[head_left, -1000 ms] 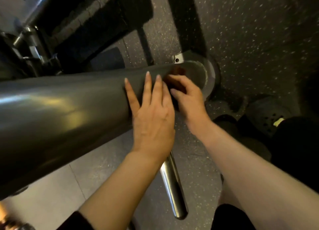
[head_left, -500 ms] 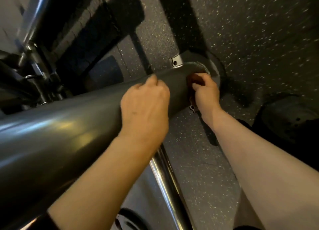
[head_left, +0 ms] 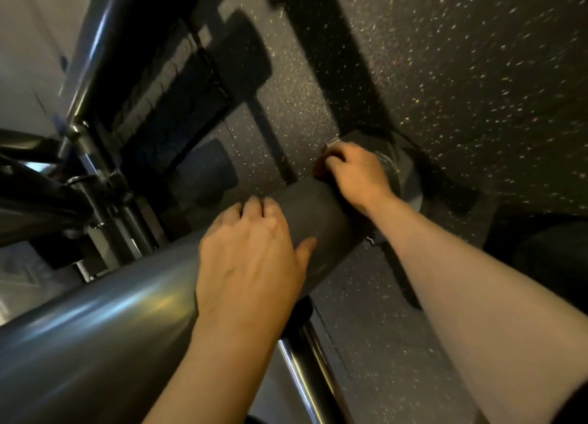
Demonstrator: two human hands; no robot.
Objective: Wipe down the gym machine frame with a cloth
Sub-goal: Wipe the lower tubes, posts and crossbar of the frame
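A thick grey frame tube [head_left: 105,321] of the gym machine runs from the lower left up to a round base flange [head_left: 409,181] on the floor. My left hand [head_left: 251,264] lies over the tube, fingers curled across its top and thumb on the near side, holding nothing. My right hand [head_left: 353,172] is closed on a dark reddish-brown cloth [head_left: 319,169], pressed against the far upper side of the tube just before the flange. Only a small edge of the cloth shows past the fingers.
A chrome bar [head_left: 305,360] runs under the tube toward the bottom edge. Black and chrome machine parts [head_left: 95,169] crowd the left. A dark weight stack [head_left: 171,99] stands behind them. Speckled black rubber floor [head_left: 445,73] fills the right.
My right hand with the cloth has slid from the near side of the tube over to its far upper side by the flange. The left hand has stayed on the tube. The view has tilted.
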